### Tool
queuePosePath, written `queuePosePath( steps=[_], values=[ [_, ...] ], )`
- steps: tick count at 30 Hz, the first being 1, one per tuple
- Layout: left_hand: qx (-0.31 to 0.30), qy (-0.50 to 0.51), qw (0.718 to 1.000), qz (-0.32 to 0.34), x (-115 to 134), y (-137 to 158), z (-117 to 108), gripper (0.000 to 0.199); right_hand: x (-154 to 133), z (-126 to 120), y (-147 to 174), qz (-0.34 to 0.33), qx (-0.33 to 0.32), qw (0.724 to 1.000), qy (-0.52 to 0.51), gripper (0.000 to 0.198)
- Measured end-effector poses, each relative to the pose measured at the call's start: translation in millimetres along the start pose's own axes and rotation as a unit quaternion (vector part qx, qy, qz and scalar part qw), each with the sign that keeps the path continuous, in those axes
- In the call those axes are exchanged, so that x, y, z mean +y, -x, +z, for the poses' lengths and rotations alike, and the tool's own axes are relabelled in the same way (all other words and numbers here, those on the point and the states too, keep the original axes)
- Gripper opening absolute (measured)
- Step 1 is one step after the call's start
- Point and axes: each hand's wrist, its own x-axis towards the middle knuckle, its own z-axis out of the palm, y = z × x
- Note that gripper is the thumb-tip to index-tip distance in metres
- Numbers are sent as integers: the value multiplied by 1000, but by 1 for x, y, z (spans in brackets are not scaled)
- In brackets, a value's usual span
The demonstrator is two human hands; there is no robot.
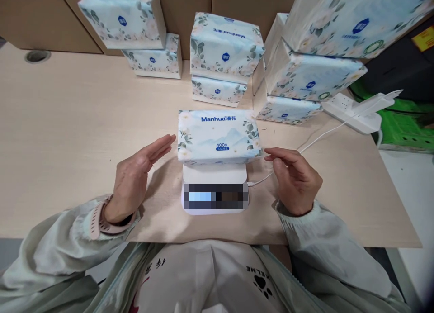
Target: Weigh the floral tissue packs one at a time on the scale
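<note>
A pack of tissues (pixel 219 136), printed with flowers and leaves, lies flat on a small white scale (pixel 215 173) near the table's front edge. The scale's display is pixelated, and a white cable is plugged into its right side. Just left of the pack, my left hand (pixel 139 173) is held with its fingers stretched out, a small gap apart from the wrapper. On the other side my right hand (pixel 294 177) has its fingers extended towards the pack's right end, very close to it. Neither hand holds anything.
Behind the scale stand stacks of similar tissue packs: one at back left (pixel 122 21), one in the middle (pixel 225 46), a taller one at right (pixel 312 75). A white power strip (pixel 354 114) lies beside the right stack, near a green object (pixel 403 127). A cable hole (pixel 37 56) is at far left.
</note>
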Motion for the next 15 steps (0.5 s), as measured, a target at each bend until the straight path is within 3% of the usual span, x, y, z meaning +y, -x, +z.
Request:
queuePosePath(
  steps=[7,9,12,15],
  values=[
    [4,-9,1000,-13,-8,-4,-4,33,5,1,-3,4,-10,999,-33,22],
    [-18,5,999,-35,-12,-10,-2,39,4,2,-10,49,-62,994,-75,37],
    [-101,35,991,-85,-7,-20,5,55,-10,8,-30,112,-190,967,-123,59],
    [-110,55,991,-50,12,-33,5,52,-42,23,-63,123,-277,945,-123,66]
  ],
)
